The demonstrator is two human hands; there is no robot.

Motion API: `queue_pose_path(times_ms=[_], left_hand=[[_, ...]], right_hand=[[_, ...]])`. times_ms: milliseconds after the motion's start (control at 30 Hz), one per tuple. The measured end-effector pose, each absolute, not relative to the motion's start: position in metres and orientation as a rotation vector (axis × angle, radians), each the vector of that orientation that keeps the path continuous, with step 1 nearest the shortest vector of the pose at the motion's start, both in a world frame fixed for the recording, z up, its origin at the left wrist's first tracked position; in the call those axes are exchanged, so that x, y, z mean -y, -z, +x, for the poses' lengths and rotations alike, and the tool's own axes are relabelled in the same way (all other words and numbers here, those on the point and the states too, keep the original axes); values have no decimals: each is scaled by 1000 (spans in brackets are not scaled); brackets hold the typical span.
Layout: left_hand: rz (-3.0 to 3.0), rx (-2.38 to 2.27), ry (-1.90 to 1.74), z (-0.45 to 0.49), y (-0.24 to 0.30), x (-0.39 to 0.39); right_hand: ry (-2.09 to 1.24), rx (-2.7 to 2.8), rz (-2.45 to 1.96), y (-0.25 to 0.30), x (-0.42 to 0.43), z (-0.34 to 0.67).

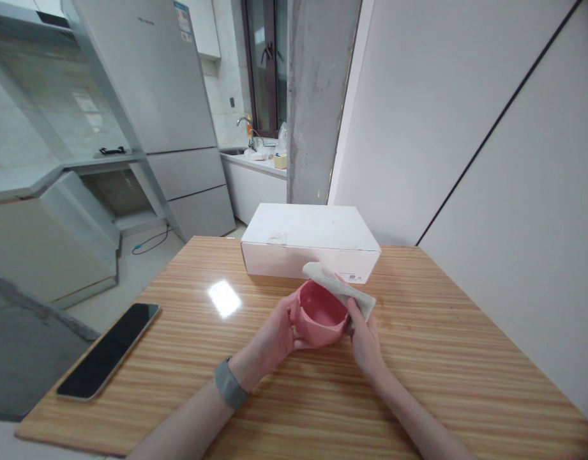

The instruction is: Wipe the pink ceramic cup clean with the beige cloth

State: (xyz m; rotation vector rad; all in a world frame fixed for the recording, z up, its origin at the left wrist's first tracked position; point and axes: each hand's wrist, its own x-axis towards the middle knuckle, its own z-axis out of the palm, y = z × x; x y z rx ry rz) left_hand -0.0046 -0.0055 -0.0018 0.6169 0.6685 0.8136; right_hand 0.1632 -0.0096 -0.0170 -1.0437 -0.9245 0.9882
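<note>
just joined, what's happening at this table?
A person has a pink bowl in the left hand, its open side showing to the camera. The right hand grips a pale cloth that lies across the bowl's far right rim. Behind them a closed white box sits on the wooden table, and a phone lies near the table's left edge, its screen dark.

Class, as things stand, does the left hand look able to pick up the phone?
Probably not: the left hand is holding the pink bowl, though the phone lies uncovered on that side of the table.
</note>
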Motion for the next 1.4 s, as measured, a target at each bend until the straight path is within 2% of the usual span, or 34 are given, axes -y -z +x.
queue_pose_path(times_ms=[367, 800, 967, 1267, 1400], left_hand=[[511, -692, -695, -13, 25, -5], [556, -724, -1023, -3, 18, 3], [603, -599, -951, 0, 16, 8], [506, -689, -745, -6, 22, 1], [478, -710, -793, -9, 22, -1]], right_hand=[[-1221, 871, -992, 9, 3, 175], [-983, 937, -1029, 16, 15, 154], [-981, 883, -988, 20, 10, 160], [-1316, 727, -918, 18, -4, 176], [-1293, 777, -936, 18, -4, 176]])
